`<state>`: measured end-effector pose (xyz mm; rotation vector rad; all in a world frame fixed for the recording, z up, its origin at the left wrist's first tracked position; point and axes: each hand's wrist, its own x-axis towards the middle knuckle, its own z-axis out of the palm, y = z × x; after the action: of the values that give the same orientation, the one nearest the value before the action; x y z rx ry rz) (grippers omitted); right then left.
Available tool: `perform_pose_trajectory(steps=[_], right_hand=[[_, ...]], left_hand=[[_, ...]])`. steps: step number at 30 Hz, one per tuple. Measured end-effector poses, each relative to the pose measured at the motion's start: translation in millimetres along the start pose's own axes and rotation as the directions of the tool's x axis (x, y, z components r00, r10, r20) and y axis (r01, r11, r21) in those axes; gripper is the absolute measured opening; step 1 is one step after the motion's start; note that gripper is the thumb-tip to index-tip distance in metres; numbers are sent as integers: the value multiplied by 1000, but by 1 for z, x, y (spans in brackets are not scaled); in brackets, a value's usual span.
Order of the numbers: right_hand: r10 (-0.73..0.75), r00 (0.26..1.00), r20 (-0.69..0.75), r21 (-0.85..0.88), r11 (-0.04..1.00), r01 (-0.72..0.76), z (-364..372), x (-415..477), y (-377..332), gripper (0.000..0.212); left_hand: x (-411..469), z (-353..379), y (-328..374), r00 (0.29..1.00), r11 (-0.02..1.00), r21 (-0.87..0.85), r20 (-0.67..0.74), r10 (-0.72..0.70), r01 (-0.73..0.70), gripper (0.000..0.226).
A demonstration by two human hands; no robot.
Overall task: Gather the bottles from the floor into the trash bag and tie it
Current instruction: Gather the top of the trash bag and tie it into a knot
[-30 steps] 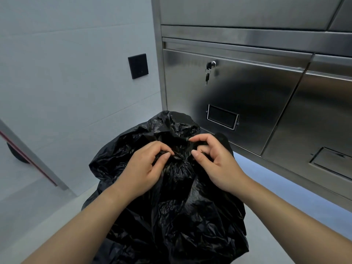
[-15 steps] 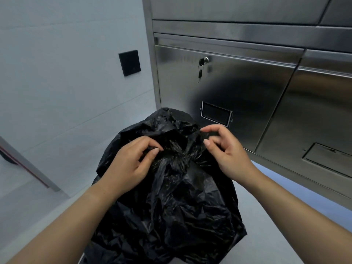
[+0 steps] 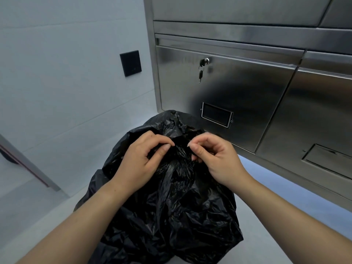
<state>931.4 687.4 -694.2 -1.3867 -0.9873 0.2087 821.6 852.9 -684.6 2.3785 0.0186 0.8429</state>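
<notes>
A full black trash bag (image 3: 171,206) stands on the pale floor in front of me, its crumpled top bunched together in the middle. My left hand (image 3: 141,161) pinches the bunched plastic on the left of the neck. My right hand (image 3: 215,159) pinches it on the right, fingertips a few centimetres from the left hand's. No bottles show; whatever is in the bag is hidden by the black plastic.
A stainless steel cabinet (image 3: 247,96) with a key in its lock (image 3: 202,67) rises right behind the bag. A pale wall with a black switch plate (image 3: 130,62) is to the left. A metal door frame (image 3: 24,164) slants at the far left.
Both hands separated slightly half a second ago and have come back together on the bag's neck. The view shifted a little toward the cabinet.
</notes>
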Motion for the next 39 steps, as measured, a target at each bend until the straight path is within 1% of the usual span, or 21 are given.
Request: perform_pose_trajectory(steps=[2,6,10,13,15,17,21,25,28,29,31,33,34,36,39], right_hand=[[-6,999,-34,15,1000,7,3,1,0,12],[-37,997,-62,-100,995,31,8,-1,1,17],[-64,996,-64,-176,983,52,12,-4,3,13],[-132,990,41,-311,940,138,7,-4,3,6],[-122,990,69,-337,931,138,0,-5,4,7],[-115,992,54,-346,930,127,-8,-5,7,8],[-97,995,-36,-355,932,78,-25,-2,11,10],[-63,989,-134,-344,939,13,-46,-4,13,24],[-89,989,-119,-355,934,41,-43,-1,6,18],[-103,988,-118,-340,939,57,-40,1,2,16],[-129,981,-146,-251,964,89,-32,7,-9,13],[-136,979,-153,-153,982,112,-22,13,-19,10],[-127,983,-133,-125,986,110,-17,16,-22,9],[-50,997,-59,-61,997,47,-9,18,-25,11],[177,984,30,98,979,-179,-5,17,-23,23]], left_hand=[[-1,1,-1,1000,1000,-1,-15,-7,7,13],[-4,2,1,1000,1000,5,-6,-14,14,20],[-5,3,2,1000,1000,10,17,-10,10,24],[-5,-3,-2,997,997,41,35,62,-64,22],[-6,-8,-7,994,993,58,34,101,-103,21],[-8,-10,-11,990,987,81,38,136,-138,20],[-9,-18,-17,982,976,101,13,191,-191,20],[-12,-26,-31,991,983,125,-24,135,-131,21],[-11,-29,-34,995,991,116,-63,80,-72,24],[-7,-30,-32,995,994,98,-76,58,-51,23],[1,-29,-24,996,999,38,-81,23,-20,20],[7,-23,-14,999,1000,-30,-33,1,-2,19],[8,-19,-9,1000,998,-55,-3,-13,13,19],[8,-11,-2,998,993,-104,29,-52,54,19],[7,-6,1,994,972,-211,41,-100,106,23]])
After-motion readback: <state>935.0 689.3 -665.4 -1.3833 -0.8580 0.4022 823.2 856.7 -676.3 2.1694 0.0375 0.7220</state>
